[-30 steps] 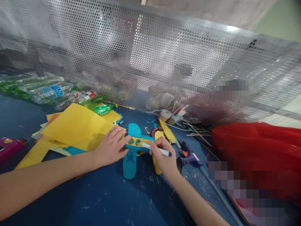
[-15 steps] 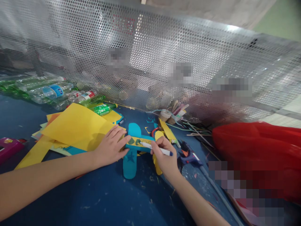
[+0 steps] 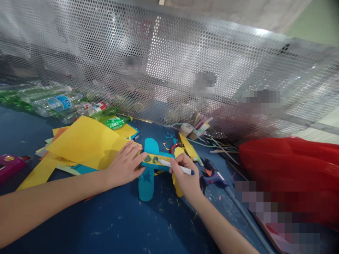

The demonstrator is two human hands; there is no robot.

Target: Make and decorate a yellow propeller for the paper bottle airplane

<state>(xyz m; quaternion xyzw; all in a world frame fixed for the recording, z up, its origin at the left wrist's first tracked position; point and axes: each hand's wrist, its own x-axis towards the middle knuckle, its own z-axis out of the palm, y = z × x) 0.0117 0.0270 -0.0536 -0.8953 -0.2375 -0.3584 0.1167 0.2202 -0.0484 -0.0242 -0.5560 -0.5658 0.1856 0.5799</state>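
Note:
A blue toy airplane (image 3: 147, 192) lies on the blue tabletop, with a dark star on its wing. Along its body runs a yellow strip (image 3: 152, 159) bearing dark green shapes. My left hand (image 3: 125, 163) holds the plane's left end between thumb and forefinger, its other fingers over the yellow paper's edge. Pinched in my right hand (image 3: 186, 174) is a white marker (image 3: 165, 163) with a dark blue end, its tip on the yellow strip. Yellow pieces (image 3: 178, 188) at the plane's right end are partly hidden behind that hand.
Yellow paper sheets (image 3: 84, 141) are piled at left, beside a magenta tape dispenser (image 3: 12, 165). Plastic bottles (image 3: 60, 102) lie behind them. A blue glue gun (image 3: 215, 178) is at right, near a red cloth (image 3: 286, 162). A perforated metal screen (image 3: 169, 63) stands behind; people show through it.
Both hands and the airplane stay almost exactly where they were. The marker tip remains on the yellow strip, with no clear shift.

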